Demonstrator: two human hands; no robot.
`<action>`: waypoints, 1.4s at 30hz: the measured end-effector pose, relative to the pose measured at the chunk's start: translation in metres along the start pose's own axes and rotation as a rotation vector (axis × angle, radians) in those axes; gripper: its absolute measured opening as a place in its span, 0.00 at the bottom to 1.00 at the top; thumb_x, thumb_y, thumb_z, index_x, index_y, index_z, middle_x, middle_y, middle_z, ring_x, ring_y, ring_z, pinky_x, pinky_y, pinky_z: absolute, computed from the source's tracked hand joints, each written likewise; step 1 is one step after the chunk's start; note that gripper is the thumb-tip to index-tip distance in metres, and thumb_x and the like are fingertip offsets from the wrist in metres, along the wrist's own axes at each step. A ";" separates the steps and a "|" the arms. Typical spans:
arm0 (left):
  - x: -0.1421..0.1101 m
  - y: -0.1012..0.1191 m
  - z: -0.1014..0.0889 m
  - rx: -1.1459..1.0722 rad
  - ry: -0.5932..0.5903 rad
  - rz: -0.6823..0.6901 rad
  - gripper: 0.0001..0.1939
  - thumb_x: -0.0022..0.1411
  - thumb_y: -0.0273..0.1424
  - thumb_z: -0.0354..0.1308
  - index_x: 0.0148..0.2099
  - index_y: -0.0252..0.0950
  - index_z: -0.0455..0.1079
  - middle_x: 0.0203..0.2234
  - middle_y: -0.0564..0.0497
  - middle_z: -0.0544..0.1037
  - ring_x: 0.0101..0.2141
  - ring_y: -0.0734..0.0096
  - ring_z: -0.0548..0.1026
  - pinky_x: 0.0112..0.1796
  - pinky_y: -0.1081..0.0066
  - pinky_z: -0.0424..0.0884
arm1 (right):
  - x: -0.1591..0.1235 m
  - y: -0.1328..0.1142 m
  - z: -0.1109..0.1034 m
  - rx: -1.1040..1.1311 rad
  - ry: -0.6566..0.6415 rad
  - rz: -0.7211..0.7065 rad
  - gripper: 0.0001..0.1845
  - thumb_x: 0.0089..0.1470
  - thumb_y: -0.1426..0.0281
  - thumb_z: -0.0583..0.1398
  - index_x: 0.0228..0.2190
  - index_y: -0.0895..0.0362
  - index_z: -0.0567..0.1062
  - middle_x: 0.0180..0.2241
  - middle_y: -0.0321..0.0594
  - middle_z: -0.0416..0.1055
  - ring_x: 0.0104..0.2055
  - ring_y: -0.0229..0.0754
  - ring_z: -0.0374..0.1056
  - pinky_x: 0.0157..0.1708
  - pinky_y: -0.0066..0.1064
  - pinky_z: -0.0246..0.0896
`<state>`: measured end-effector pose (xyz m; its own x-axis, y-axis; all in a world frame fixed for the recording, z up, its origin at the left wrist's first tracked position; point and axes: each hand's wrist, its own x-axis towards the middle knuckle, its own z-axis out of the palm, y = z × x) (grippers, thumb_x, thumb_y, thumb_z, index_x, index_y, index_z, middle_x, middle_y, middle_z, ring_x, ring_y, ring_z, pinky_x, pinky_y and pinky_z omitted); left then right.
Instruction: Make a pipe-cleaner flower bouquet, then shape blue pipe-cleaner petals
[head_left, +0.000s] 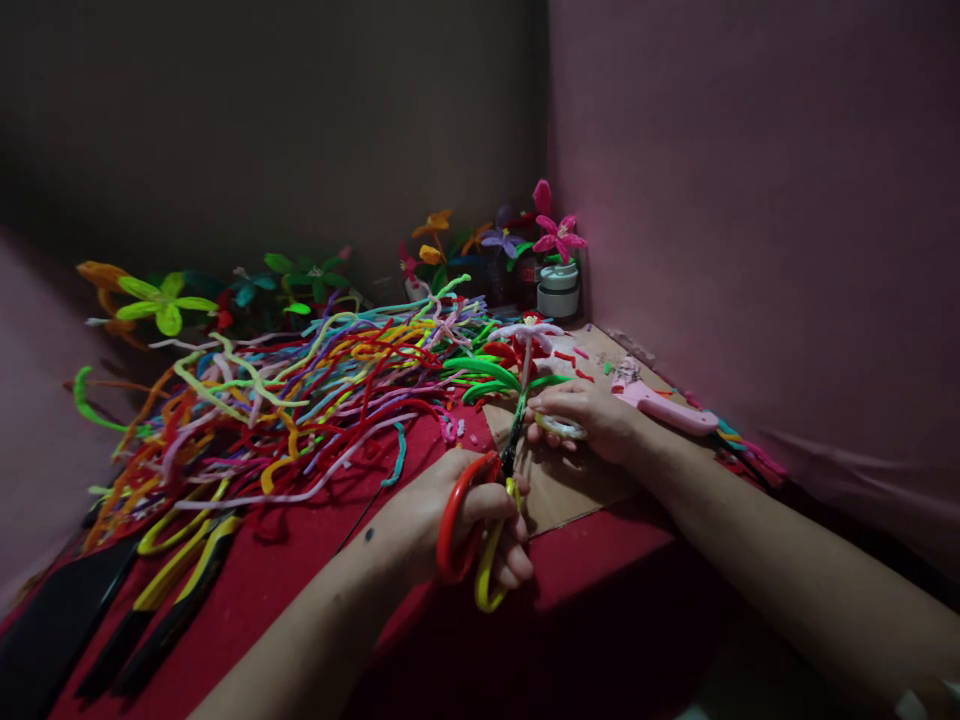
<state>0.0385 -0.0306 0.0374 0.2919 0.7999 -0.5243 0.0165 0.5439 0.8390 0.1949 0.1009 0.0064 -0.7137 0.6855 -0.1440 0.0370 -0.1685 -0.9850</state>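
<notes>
My left hand (480,515) is closed around a pair of scissors (459,515) with one red and one yellow handle loop. The dark blades point away from me and meet the lower stem of a pipe-cleaner flower (528,332). That flower has pale pink petals, green leaves and a green-wrapped stem, and stands upright. My right hand (581,412) is closed on a whitish ring that looks like a roll of tape (561,427). Its fingertips are beside the stem; whether they also pinch it, I cannot tell. Under both hands lies a piece of cardboard (577,490).
A heap of colourful pipe cleaners (300,380) spreads across the red table (300,570). Yellow-and-black pliers (180,585) lie at the left. A pink glue gun (664,405) rests at the right. Finished flowers (166,303) and a white-lidded jar (559,290) stand by the walls.
</notes>
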 end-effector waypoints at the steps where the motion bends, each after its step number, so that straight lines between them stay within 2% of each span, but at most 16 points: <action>1: 0.000 0.000 0.000 -0.001 0.004 -0.004 0.07 0.50 0.28 0.50 0.28 0.29 0.67 0.19 0.42 0.76 0.20 0.65 0.75 0.22 0.69 0.71 | 0.000 0.000 0.000 0.004 0.003 0.003 0.12 0.45 0.64 0.59 0.24 0.63 0.72 0.24 0.46 0.71 0.17 0.30 0.59 0.11 0.21 0.47; 10: -0.005 -0.001 0.001 0.035 0.023 -0.030 0.07 0.50 0.27 0.50 0.27 0.30 0.68 0.17 0.46 0.75 0.19 0.67 0.74 0.21 0.70 0.71 | 0.000 0.000 0.000 0.020 -0.004 0.007 0.11 0.45 0.64 0.58 0.24 0.62 0.71 0.23 0.45 0.70 0.17 0.30 0.58 0.11 0.21 0.47; 15: 0.005 -0.001 -0.001 -0.009 0.034 0.070 0.05 0.49 0.28 0.52 0.29 0.32 0.66 0.19 0.49 0.74 0.20 0.66 0.74 0.21 0.68 0.71 | 0.000 -0.002 0.000 0.025 -0.002 0.032 0.12 0.46 0.63 0.59 0.24 0.61 0.70 0.23 0.45 0.70 0.17 0.31 0.58 0.11 0.21 0.47; 23: 0.008 0.002 0.001 0.076 0.027 0.132 0.06 0.51 0.30 0.53 0.26 0.32 0.66 0.16 0.50 0.72 0.17 0.71 0.71 0.19 0.72 0.69 | -0.001 -0.003 0.002 -0.019 0.003 0.048 0.19 0.48 0.56 0.57 0.24 0.61 0.72 0.22 0.43 0.70 0.18 0.32 0.60 0.12 0.21 0.50; 28: 0.007 0.005 0.000 0.192 0.030 0.141 0.11 0.53 0.34 0.51 0.25 0.32 0.66 0.13 0.51 0.70 0.14 0.72 0.68 0.18 0.73 0.66 | -0.002 -0.003 0.002 0.007 0.006 0.018 0.13 0.44 0.62 0.60 0.23 0.62 0.72 0.23 0.43 0.71 0.19 0.33 0.62 0.14 0.22 0.52; 33: 0.007 0.007 0.000 0.339 0.052 0.189 0.16 0.55 0.35 0.49 0.19 0.33 0.65 0.10 0.53 0.67 0.12 0.75 0.65 0.16 0.76 0.61 | -0.003 -0.005 0.002 0.012 0.001 -0.008 0.06 0.41 0.70 0.58 0.21 0.61 0.72 0.23 0.43 0.72 0.20 0.36 0.65 0.15 0.24 0.55; 38: 0.008 0.006 0.001 0.317 0.119 0.179 0.12 0.55 0.35 0.51 0.23 0.34 0.65 0.09 0.56 0.66 0.10 0.76 0.62 0.13 0.77 0.59 | -0.003 -0.004 0.000 0.010 -0.012 -0.043 0.06 0.41 0.71 0.57 0.22 0.61 0.73 0.24 0.43 0.72 0.21 0.36 0.65 0.16 0.24 0.57; 42: -0.006 0.008 -0.003 0.405 0.152 0.136 0.17 0.56 0.39 0.50 0.21 0.35 0.63 0.08 0.56 0.64 0.10 0.77 0.61 0.12 0.78 0.56 | -0.002 -0.002 -0.001 0.001 0.005 -0.085 0.06 0.40 0.72 0.57 0.21 0.62 0.73 0.22 0.42 0.71 0.20 0.36 0.64 0.15 0.25 0.56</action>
<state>0.0341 -0.0302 0.0466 0.1741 0.9017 -0.3959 0.3694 0.3129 0.8750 0.1971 0.1003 0.0091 -0.7107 0.7009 -0.0605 -0.0241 -0.1102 -0.9936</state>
